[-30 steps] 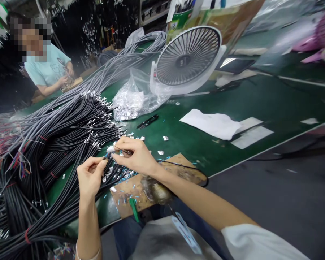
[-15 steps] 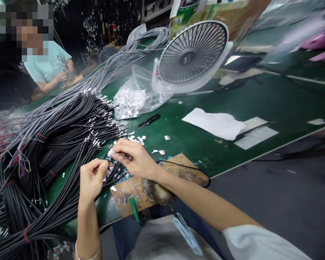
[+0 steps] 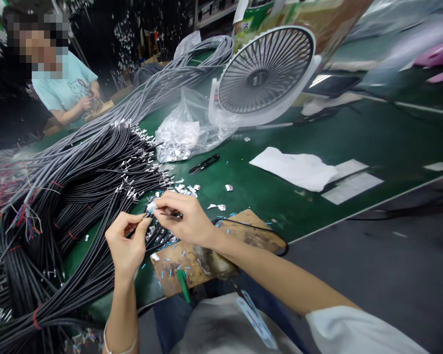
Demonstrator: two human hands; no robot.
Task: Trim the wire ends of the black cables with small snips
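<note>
My left hand point(image 3: 127, 243) is closed, thumb and forefinger pinching the end of a thin black cable point(image 3: 144, 217). Close beside it, my right hand point(image 3: 188, 216) is closed too, with a small dark metal tool point(image 3: 174, 215) partly hidden in its fingers; its kind does not show. White wrapping point(image 3: 152, 206) covers a fingertip of that hand, right by the cable end. Many black cables point(image 3: 92, 196) with silvery stripped ends lie in bundles left of my hands.
A wooden board point(image 3: 249, 231) with blue scraps lies at the table edge. Behind are thread snips point(image 3: 204, 164), a clear bag point(image 3: 180, 137) of foil pieces, a white fan point(image 3: 264, 76) and white paper point(image 3: 293, 167). Another person point(image 3: 68, 88) works at the far left.
My left hand has turned slightly and its fingers have spread a little from the palm, showing more of the cable. The right hand stays nearly in place beside it.
</note>
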